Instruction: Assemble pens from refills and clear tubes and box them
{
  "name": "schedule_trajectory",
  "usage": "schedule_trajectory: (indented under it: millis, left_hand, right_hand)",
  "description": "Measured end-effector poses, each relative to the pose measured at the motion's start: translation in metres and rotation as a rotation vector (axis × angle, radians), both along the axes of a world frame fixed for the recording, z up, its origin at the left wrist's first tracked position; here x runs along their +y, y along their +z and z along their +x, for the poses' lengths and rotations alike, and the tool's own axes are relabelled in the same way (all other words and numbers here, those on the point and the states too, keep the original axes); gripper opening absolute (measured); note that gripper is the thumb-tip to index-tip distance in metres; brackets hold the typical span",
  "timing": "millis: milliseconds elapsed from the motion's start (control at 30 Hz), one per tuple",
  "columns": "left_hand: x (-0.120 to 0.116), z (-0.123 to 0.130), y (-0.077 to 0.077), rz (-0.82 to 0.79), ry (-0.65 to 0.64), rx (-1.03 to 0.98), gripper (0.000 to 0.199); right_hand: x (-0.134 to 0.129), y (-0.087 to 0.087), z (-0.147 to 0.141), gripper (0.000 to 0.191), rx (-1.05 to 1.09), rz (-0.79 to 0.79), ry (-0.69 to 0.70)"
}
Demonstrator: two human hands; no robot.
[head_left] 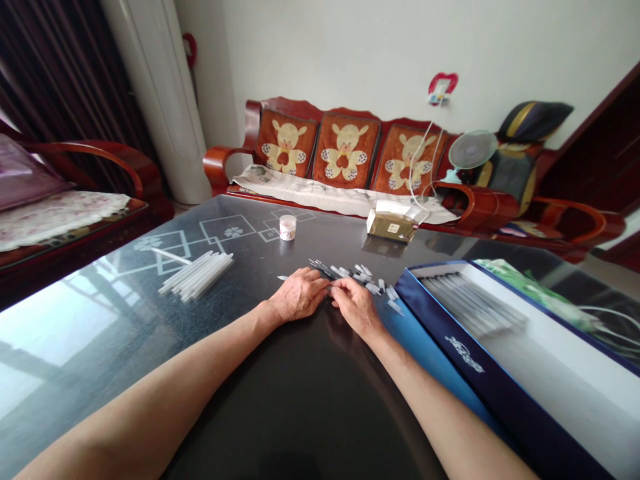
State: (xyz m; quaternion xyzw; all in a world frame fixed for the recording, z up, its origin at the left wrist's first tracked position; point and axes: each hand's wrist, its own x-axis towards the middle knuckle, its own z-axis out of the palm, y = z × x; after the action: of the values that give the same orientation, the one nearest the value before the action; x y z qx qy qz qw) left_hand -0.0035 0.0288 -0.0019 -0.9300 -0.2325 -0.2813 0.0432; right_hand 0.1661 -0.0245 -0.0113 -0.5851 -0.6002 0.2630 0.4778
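My left hand [301, 295] is closed over a slim pen barrel, with a pale tip [283, 277] showing past its far-left side. Close against it, my right hand [356, 305] pinches thumb and fingers together at the other end; what lies in that pinch is hidden. Just beyond the hands lie several dark pen refills [324, 268]. Small whitish pen caps [367, 275] are scattered behind and beside my right hand. To the left, a loose pile of white pen barrels [197, 275] rests on the dark tabletop [280, 413].
A long blue box [455, 347] with a row of pens [470, 300] inside stands at right, partly beside my right forearm. Farther back are a small round container [287, 228] and a tissue box [390, 227]. A green package [535, 287] lies behind the blue box.
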Motion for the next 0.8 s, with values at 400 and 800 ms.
schedule_trajectory:
  millis: [400,800]
  left_hand:
    - [0.000,-0.002,0.002,-0.006,0.000,0.002,0.031]
    - [0.004,0.003,0.004,-0.915,0.411,-0.759,0.049]
  right_hand:
    - [0.001,-0.003,-0.001,0.025,-0.030,-0.005,-0.016]
    - [-0.004,0.005,-0.002,0.034,0.161,-0.024,-0.058]
